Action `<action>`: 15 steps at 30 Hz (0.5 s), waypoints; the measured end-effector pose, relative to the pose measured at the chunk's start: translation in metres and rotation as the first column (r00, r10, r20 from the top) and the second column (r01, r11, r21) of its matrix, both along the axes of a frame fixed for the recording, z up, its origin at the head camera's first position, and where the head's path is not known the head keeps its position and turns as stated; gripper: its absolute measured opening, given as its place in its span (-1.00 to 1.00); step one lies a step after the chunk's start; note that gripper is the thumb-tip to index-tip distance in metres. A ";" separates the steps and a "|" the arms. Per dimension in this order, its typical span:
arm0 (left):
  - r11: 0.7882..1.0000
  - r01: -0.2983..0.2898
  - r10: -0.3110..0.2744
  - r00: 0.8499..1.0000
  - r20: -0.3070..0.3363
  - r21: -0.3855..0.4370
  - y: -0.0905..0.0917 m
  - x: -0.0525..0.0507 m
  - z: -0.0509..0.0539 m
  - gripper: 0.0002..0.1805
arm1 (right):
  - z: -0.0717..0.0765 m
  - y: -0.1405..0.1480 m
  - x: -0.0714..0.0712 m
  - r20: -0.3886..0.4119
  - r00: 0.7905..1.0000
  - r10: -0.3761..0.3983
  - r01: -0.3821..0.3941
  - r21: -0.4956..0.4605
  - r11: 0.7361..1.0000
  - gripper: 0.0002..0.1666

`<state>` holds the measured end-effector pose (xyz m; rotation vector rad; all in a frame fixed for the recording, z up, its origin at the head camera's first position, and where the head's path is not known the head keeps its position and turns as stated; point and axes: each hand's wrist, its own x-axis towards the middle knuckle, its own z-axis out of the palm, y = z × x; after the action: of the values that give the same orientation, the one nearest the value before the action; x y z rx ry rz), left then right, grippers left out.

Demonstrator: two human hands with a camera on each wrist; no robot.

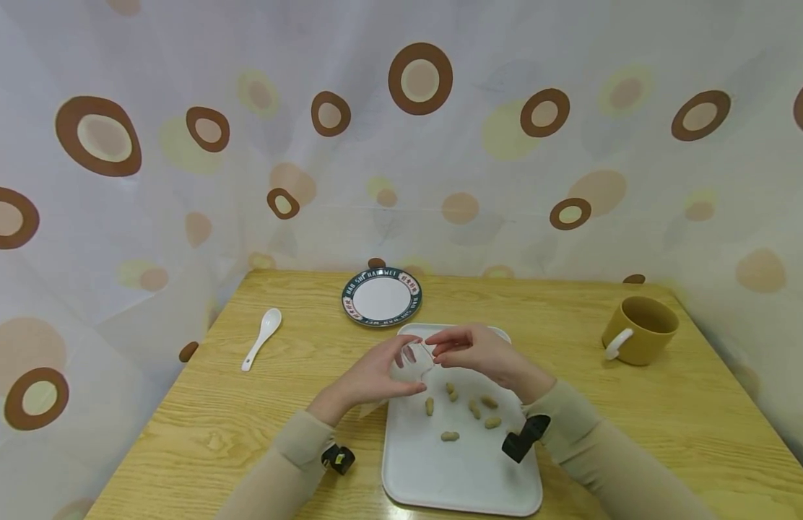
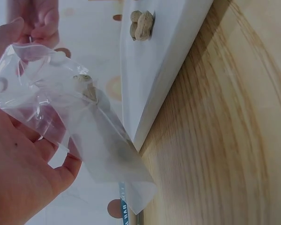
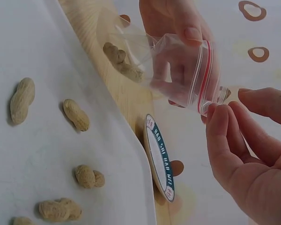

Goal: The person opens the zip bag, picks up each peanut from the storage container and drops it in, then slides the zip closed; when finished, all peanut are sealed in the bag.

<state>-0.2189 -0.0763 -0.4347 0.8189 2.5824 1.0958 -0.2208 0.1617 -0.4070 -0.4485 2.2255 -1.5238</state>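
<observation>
A clear zip-lock bag (image 3: 180, 61) with a red stripe along its mouth hangs above the tray's far left part. Several unshelled peanuts (image 3: 116, 54) lie at its bottom. My left hand (image 1: 378, 374) holds the bag from the side, thumb in front and fingers behind it. At the bag's mouth my right hand (image 1: 478, 354) pinches the edge between its fingertips, one finger standing off. More peanuts (image 1: 450, 436) lie scattered on the white tray (image 1: 460, 477) below the hands.
Behind the tray stands a plate (image 1: 382, 298) with a dark green lettered rim. A white spoon (image 1: 263, 337) lies to the left on the wooden table (image 1: 200, 426). A mustard-coloured mug (image 1: 638, 332) with a white handle stands at the right. Patterned curtain (image 1: 460, 166) encloses the table.
</observation>
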 end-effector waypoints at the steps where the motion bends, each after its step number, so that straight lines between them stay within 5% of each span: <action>1: 1.000 -0.002 0.002 1.000 0.000 0.003 -0.001 0.000 0.000 -0.17 | -0.001 0.001 0.000 0.001 1.000 -0.007 0.007 0.007 1.000 -0.55; 15: 1.000 -0.015 0.015 1.000 -0.013 -0.006 -0.004 -0.001 0.000 -0.17 | -0.009 0.015 -0.002 0.019 1.000 -0.007 0.006 0.028 1.000 -0.48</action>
<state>-0.2199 -0.0806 -0.4343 0.8092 2.6049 1.0891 -0.2226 0.1768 -0.4165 -0.4171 2.2334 -1.4921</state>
